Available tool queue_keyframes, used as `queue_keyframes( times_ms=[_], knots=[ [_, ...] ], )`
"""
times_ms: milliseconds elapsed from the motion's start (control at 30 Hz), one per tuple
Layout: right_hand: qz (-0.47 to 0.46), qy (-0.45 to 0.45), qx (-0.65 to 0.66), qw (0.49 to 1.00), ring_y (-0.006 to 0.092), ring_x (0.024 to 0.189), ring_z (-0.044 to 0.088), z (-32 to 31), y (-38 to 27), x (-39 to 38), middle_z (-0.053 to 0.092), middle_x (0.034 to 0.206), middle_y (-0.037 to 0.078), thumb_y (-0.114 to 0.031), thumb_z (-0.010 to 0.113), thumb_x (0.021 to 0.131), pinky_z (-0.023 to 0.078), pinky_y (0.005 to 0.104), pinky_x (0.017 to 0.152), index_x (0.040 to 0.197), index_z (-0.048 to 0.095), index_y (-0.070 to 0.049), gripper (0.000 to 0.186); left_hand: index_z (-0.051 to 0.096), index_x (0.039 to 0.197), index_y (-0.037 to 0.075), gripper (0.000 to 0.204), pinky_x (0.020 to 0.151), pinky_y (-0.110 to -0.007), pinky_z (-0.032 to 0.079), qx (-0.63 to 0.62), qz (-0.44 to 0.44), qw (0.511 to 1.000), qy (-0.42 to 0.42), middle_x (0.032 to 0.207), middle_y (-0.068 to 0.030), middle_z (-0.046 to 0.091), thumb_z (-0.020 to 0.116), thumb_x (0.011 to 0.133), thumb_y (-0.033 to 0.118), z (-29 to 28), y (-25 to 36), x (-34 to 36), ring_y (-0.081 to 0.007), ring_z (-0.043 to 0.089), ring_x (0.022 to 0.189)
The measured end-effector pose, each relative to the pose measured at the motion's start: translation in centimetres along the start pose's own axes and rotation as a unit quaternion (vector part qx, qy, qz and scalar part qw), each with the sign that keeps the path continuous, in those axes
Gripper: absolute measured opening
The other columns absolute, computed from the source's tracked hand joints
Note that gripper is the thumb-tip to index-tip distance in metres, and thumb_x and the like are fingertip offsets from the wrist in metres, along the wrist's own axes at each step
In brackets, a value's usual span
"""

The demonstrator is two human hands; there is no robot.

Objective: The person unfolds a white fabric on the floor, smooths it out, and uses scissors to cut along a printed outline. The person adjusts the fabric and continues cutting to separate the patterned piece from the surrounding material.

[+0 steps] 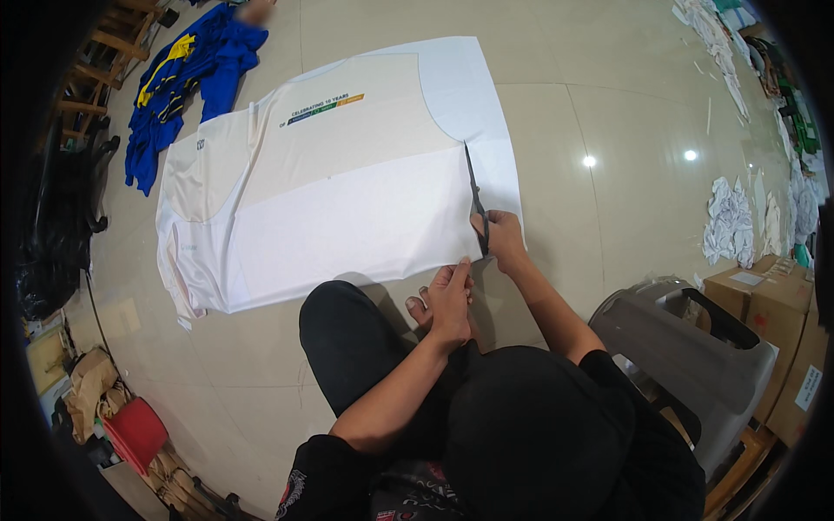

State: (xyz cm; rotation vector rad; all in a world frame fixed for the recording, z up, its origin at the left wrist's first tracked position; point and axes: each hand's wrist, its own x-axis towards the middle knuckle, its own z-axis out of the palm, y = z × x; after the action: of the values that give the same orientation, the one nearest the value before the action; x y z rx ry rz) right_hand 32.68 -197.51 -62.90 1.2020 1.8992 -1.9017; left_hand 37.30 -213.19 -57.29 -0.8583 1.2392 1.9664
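Observation:
A large white fabric sheet (365, 213) lies flat on the floor, with cream garment shapes printed across its upper part. My right hand (502, 239) grips a pair of black scissors (474, 187) at the sheet's right side. Their long blades point away from me, the tip meeting the lower end of a curved printed outline. At the sheet's near right corner, my left hand (449, 300) pinches the fabric edge between thumb and fingers. Part of its fingers is hidden. I cannot tell how far apart the blades are.
Blue and yellow clothing (195, 82) lies at the far left. Crumpled white scraps (728, 221) are on the floor to the right. A grey plastic stool (678, 347) and cardboard boxes (773, 321) stand at the near right. A red item (136, 434) sits at the lower left.

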Motion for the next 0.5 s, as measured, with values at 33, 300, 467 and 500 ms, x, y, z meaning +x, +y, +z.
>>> queue_keyframes(
  times_ms=[33, 300, 467, 500],
  knots=[
    [-0.001, 0.003, -0.006, 1.0, 0.0113, 0.061, 0.06, 0.03, -0.02, 0.0, 0.068, 0.073, 0.005, -0.026, 0.077, 0.088, 0.046, 0.0291, 0.054, 0.088, 0.074, 0.007, 0.033, 0.064, 0.087, 0.016, 0.025, 0.06, -0.024, 0.037, -0.002, 0.0, 1.0, -0.001, 0.073, 0.0064, 0.054, 0.074, 0.102, 0.034, -0.03, -0.05, 0.03, -0.0049, 0.047, 0.065],
    [-0.005, 0.021, -0.007, 1.0, 0.0114, 0.056, 0.056, 0.12, 0.19, 0.11, 0.063, 0.064, 0.003, -0.027, 0.08, 0.085, 0.041, 0.032, 0.049, 0.077, 0.074, 0.001, 0.03, 0.064, 0.088, 0.016, 0.025, 0.06, -0.024, 0.037, 0.002, 0.001, 1.0, 0.006, 0.073, 0.0063, 0.054, 0.074, 0.102, 0.033, -0.01, -0.11, 0.16, -0.0048, 0.047, 0.065],
    [-0.006, 0.023, -0.003, 1.0, 0.0113, 0.055, 0.055, 0.12, 0.65, 0.31, 0.063, 0.064, 0.003, -0.027, 0.081, 0.085, 0.041, 0.0318, 0.049, 0.076, 0.073, 0.001, 0.03, 0.064, 0.089, 0.016, 0.024, 0.06, -0.024, 0.037, 0.002, -0.002, 1.0, 0.001, 0.074, 0.0065, 0.055, 0.074, 0.102, 0.033, 0.02, -0.01, 0.07, -0.0047, 0.047, 0.065],
    [-0.007, 0.023, -0.003, 1.0, 0.0113, 0.055, 0.054, 0.13, 0.69, 0.31, 0.063, 0.064, 0.003, -0.027, 0.081, 0.085, 0.041, 0.0317, 0.049, 0.076, 0.073, 0.001, 0.03, 0.064, 0.088, 0.016, 0.024, 0.06, -0.024, 0.037, 0.003, -0.002, 1.0, 0.004, 0.074, 0.0065, 0.055, 0.074, 0.102, 0.033, 0.03, 0.02, 0.04, -0.0047, 0.047, 0.065]
  ],
)
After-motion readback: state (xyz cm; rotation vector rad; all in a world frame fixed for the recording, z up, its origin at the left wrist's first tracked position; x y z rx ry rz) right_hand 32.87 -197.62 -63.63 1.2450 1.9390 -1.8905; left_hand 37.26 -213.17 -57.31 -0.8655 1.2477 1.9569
